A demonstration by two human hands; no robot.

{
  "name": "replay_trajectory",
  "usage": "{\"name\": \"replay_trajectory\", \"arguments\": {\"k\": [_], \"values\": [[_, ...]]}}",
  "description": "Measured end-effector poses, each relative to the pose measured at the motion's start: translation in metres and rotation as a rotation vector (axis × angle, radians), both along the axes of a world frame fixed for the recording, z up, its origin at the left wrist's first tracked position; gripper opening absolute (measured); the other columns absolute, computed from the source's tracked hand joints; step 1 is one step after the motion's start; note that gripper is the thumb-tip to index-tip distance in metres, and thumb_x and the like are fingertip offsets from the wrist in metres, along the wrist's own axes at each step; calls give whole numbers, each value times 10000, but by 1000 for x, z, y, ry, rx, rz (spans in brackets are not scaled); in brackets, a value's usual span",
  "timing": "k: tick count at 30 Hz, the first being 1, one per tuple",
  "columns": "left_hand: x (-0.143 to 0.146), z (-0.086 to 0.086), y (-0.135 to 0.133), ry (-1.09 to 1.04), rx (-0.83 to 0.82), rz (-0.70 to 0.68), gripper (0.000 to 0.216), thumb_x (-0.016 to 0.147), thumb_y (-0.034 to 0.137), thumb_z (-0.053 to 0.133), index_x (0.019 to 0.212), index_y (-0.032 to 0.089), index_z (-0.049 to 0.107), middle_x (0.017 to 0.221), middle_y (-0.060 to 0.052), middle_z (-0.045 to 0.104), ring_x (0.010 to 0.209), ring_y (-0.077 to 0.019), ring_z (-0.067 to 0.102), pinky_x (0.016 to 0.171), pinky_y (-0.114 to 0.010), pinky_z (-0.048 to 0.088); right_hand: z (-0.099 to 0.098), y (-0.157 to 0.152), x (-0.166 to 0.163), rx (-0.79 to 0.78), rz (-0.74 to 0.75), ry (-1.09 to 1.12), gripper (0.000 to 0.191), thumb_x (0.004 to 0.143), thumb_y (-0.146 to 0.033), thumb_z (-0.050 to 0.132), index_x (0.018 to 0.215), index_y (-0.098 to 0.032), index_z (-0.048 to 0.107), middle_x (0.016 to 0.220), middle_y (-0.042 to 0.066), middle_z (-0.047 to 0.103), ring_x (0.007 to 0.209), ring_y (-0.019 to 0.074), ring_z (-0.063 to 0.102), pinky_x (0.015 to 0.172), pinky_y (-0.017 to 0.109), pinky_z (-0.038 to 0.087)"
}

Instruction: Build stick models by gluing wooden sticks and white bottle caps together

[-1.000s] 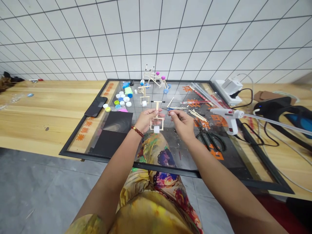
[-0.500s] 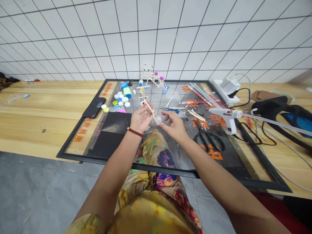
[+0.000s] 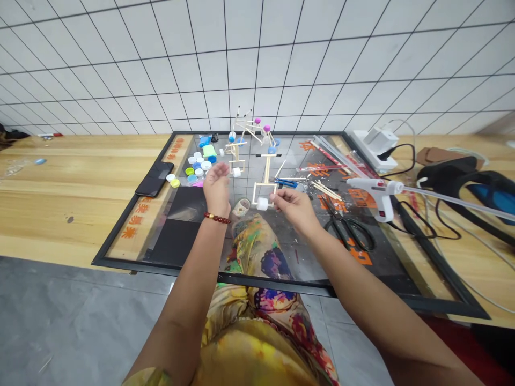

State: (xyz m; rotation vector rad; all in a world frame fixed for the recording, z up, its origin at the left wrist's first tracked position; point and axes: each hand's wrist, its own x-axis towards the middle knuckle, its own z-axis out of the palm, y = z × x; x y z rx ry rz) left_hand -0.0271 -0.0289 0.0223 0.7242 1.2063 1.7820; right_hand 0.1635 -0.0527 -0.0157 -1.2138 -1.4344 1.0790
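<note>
My right hand [image 3: 295, 208] pinches the lower right side of a small wooden stick frame [image 3: 266, 177]. It has a fork-shaped end, a dark-tipped crossbar at the top and a white wheel-like piece [image 3: 263, 203] at the bottom. My left hand [image 3: 217, 187] is raised beside it with fingers apart, holding nothing. Just beyond the left fingers stands a similar stick frame [image 3: 237, 155] with its own white piece [image 3: 236, 172]. Between the hands, on the glass sheet, is a roll of tape [image 3: 241, 207]. Blue-handled scissors [image 3: 286, 183] lie behind the right hand.
Several bottle caps [image 3: 199, 165] cluster at left, near a black phone [image 3: 154, 179]. Behind stand stick models with pink and blue balls [image 3: 257, 126]. On the right are loose sticks [image 3: 328, 190], black scissors [image 3: 349, 230], a white glue gun [image 3: 374, 195] and cables.
My left hand has let go of the stick frame and moved left. My right hand now has it, turned so the fork and white piece face me.
</note>
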Motion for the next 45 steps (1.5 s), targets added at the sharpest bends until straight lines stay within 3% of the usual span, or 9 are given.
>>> {"name": "replay_trajectory", "arguments": {"k": [7, 12, 18, 22, 26, 30, 37, 41, 45], "values": [[-5, 2, 4, -72, -8, 112, 417, 628, 23, 487, 976, 184, 651, 1079, -64, 710, 1033, -170, 682, 874, -274, 536, -5, -2, -9, -236, 129, -32, 373, 634, -501, 775, 778, -172, 673, 530, -22, 575, 459, 110, 497, 465, 252, 407], [13, -5, 2, 39, 1, 115, 408, 661, -19, 473, 959, 192, 655, 1041, -43, 715, 1031, -156, 674, 975, -294, 503, -13, -1, -4, -62, 107, -326, 282, 736, -311, 712, 978, -167, 728, 566, -18, 652, 461, 128, 553, 476, 249, 412], [19, 8, -37, 864, 95, -284, 380, 766, 64, 583, 1108, 189, 695, 1194, -134, 689, 1168, -294, 613, 1077, -418, 422, -19, -3, -3, 83, 88, -473, 490, 788, -293, 662, 1244, -111, 650, 647, 9, 705, 551, 158, 616, 581, 282, 467], [-10, 15, -80, 1414, 46, -370, 506, 869, 189, 548, 1374, 186, 561, 1265, -164, 666, 1271, -346, 551, 1139, -508, 332, -20, -5, -4, 104, 99, -430, 496, 792, -311, 659, 1251, -126, 638, 638, 1, 692, 549, 154, 604, 561, 273, 450], [-47, -1, -111, 1717, -103, -511, 618, 894, 247, 550, 1496, 194, 422, 1397, -156, 615, 1429, -375, 408, 1196, -619, 192, -19, -7, -6, 91, 116, -430, 502, 800, -314, 643, 1261, -117, 632, 642, 1, 681, 561, 149, 600, 562, 266, 448], [-88, -15, -133, 1823, -251, -447, 530, 959, 298, 450, 1482, 218, 449, 1467, -133, 566, 1413, -359, 451, 1182, -630, 239, -17, -8, -8, 85, 131, -480, 523, 803, -300, 634, 1289, -108, 621, 682, 10, 694, 587, 151, 609, 596, 274, 463], [-137, -10, -150, 1673, -225, -332, 501, 897, 312, 525, 1393, 250, 557, 1419, -108, 611, 1407, -344, 469, 1169, -605, 327, -17, -9, -10, 109, 142, -523, 493, 806, -282, 631, 1282, -152, 627, 719, 5, 723, 607, 154, 623, 613, 280, 466], [-101, -9, -119, 1153, -61, -271, 376, 815, 321, 660, 1182, 255, 696, 1253, -82, 709, 1210, -280, 629, 1114, -452, 451, -19, -10, -14, 110, 128, -380, 493, 796, -274, 618, 1271, -144, 609, 686, -5, 690, 601, 150, 616, 601, 275, 468], [-38, -16, -65, 435, -176, -295, 256, 771, 204, 721, 1026, 175, 721, 1058, -104, 744, 1042, -243, 691, 992, -399, 529, -21, -12, -18, 121, 117, -219, 488, 807, -331, 604, 1251, -131, 573, 643, -29, 630, 570, 144, 585, 582, 279, 470]]}}
